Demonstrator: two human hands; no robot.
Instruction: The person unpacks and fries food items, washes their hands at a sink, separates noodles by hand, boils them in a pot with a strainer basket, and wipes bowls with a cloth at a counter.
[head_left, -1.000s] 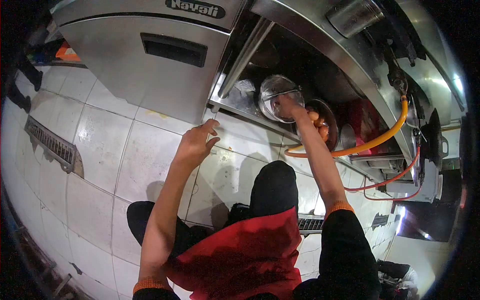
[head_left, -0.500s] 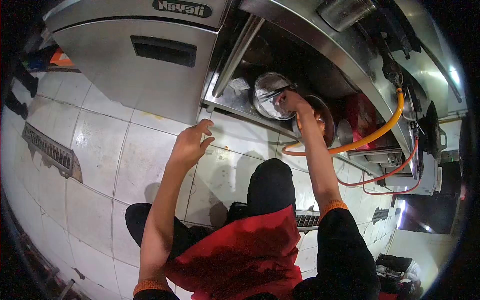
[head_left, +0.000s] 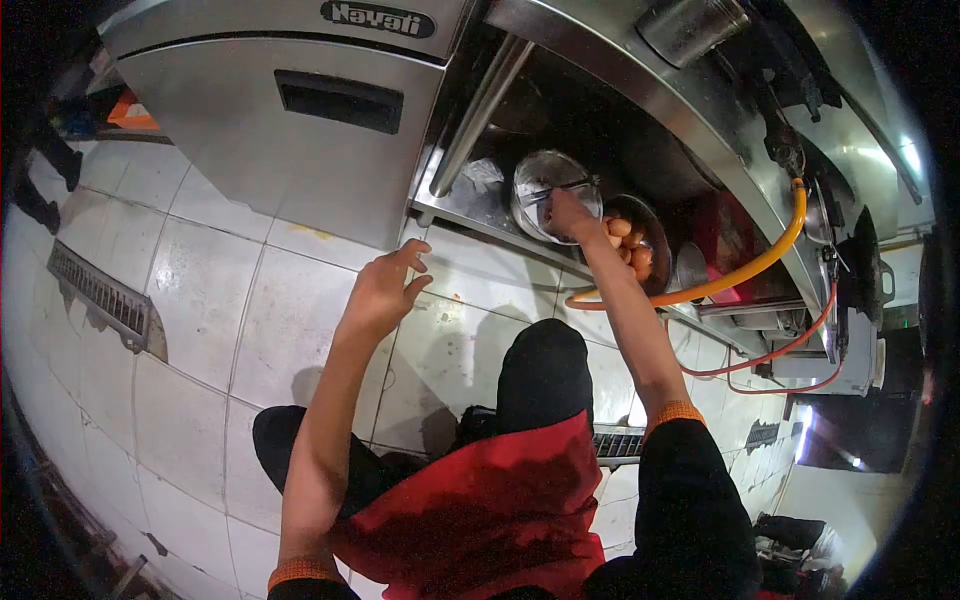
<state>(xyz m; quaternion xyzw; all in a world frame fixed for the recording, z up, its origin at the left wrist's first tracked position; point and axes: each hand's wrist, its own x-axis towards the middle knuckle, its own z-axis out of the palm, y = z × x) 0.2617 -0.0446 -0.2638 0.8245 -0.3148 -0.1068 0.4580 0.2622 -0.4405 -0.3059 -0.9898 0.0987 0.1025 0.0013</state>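
The round, silver-coloured metal pot [head_left: 540, 170] sat on the low stainless-steel shelf [head_left: 500, 237] beneath the stainless-steel counter [head_left: 620, 75], with its mouth facing the camera. The right hand [head_left: 568, 217] was positioned over the lower right part of the mouth, so that the pot lay directly under the right grip. A thin dark rod [head_left: 582, 184] crossed the mouth just beside the fingers. The state of the right grip could not be determined; the back of the hand covered the fingertips, and contact with the rod could not be confirmed. The round metal bowl [head_left: 662, 235] containing brown eggs [head_left: 641, 258] stood just to the right of the pot, beside the right wrist. The yellow-orange flexible hose [head_left: 735, 288] passed beneath the right forearm. The left hand [head_left: 385, 287] was held above the white tiled floor [head_left: 290, 310], apart from the pot. Its grip was spread, with the thumb separated from the loosely bent fingers.
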